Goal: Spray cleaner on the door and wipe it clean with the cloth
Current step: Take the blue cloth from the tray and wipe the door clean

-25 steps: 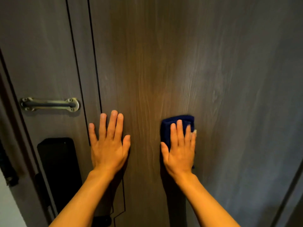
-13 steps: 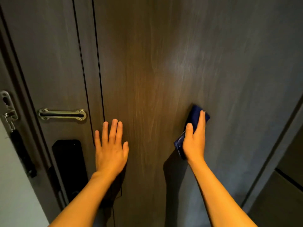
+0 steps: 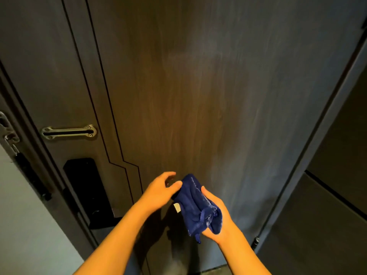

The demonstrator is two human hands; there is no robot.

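R hand (image 3: 215, 235) grips cloth (image 3: 195, 205); L (image 3: 158, 190) unclear.

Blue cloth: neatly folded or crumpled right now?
Crumpled: the cloth sags in loose wrinkles from the right hand, edges dangling, off the door.

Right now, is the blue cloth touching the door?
Apart. The head view shows the blue cloth bunched in the upturned right hand, held off the door, with a separate shadow cast on the panel beside it.
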